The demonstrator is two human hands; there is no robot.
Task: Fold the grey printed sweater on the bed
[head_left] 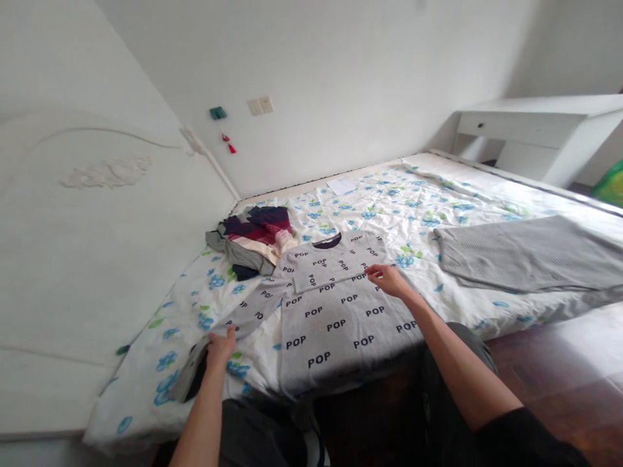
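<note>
A grey long-sleeved sweatshirt printed with "POP" lies spread over the near edge of the bed, its dark-lined collar facing away from me. A layer of its cloth is folded across the chest, making a straight edge. My left hand is closed around the left sleeve near its cuff, holding it out to the side. On the chest, at the right part of the folded edge, my right hand has its fingers bent and fingertips together against the cloth; any cloth pinched between them is hardly visible.
A heap of clothes in maroon, navy and grey lies by the headboard. To the right, a folded grey ribbed garment rests on the floral sheet. White paper lies farther back. A white desk stands beyond the bed.
</note>
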